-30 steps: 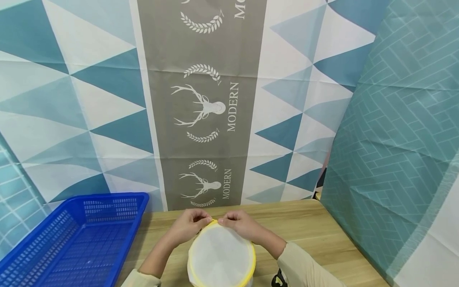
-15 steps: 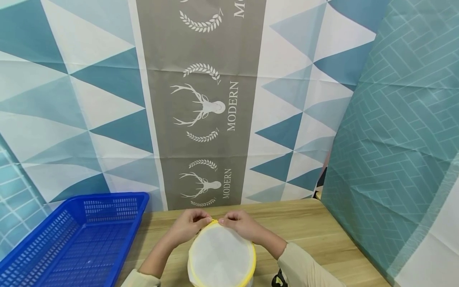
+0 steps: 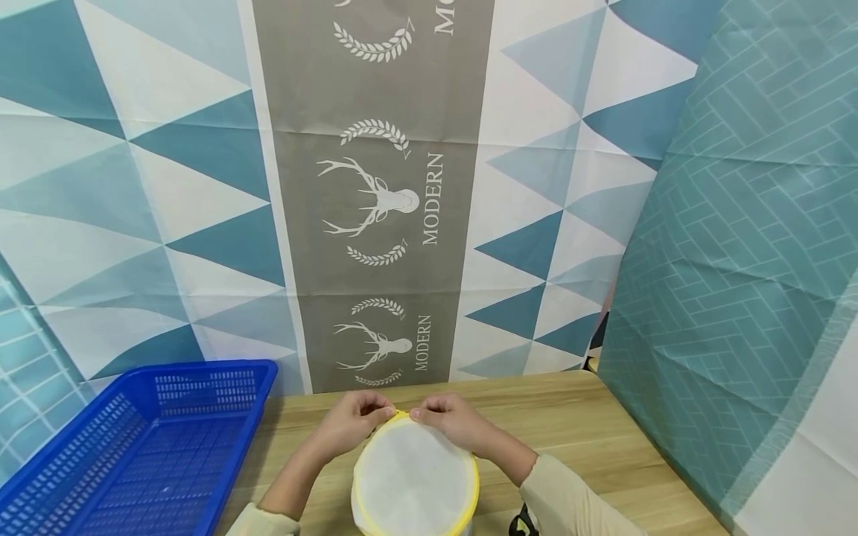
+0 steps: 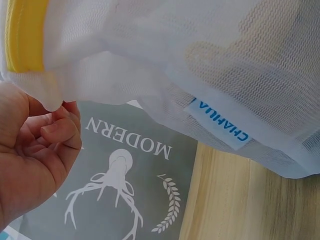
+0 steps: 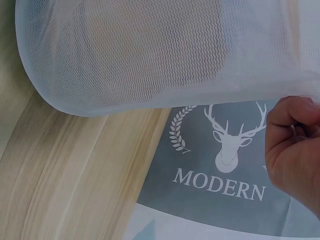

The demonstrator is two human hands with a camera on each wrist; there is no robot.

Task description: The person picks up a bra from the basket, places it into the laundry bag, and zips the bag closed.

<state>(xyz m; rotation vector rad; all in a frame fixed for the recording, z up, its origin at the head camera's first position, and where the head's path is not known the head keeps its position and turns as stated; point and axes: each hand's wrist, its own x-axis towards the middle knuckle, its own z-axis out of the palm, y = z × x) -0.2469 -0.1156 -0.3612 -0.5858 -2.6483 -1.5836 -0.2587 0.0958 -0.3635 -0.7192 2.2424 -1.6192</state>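
A round white mesh laundry bag [image 3: 414, 476] with yellow edging stands on the wooden table, its flat top facing up. My left hand [image 3: 353, 424] pinches the yellow rim at the far side. Just to its right, my right hand [image 3: 454, 423] pinches the same rim, a small gap between the two thumbs. The left wrist view has the bag's sheer side wall with a "CHAHUA" label [image 4: 218, 123] and the left hand's curled fingers [image 4: 62, 131]. Through the mesh wall [image 5: 150, 55] in the right wrist view, blurred pale shapes show; I cannot tell what they are.
A blue plastic basket [image 3: 251, 439] stands at the left of the table [image 3: 576, 424]. Patterned cloth [image 3: 375, 260] hangs behind the table, and a teal cloth [image 3: 731, 260] hangs along the right. A small black and yellow item [image 3: 522, 522] lies partly under the right sleeve.
Both hands keep their pinch on the bag's rim in almost the same place. The right thumb has shifted very slightly right; the head view has drifted a little.
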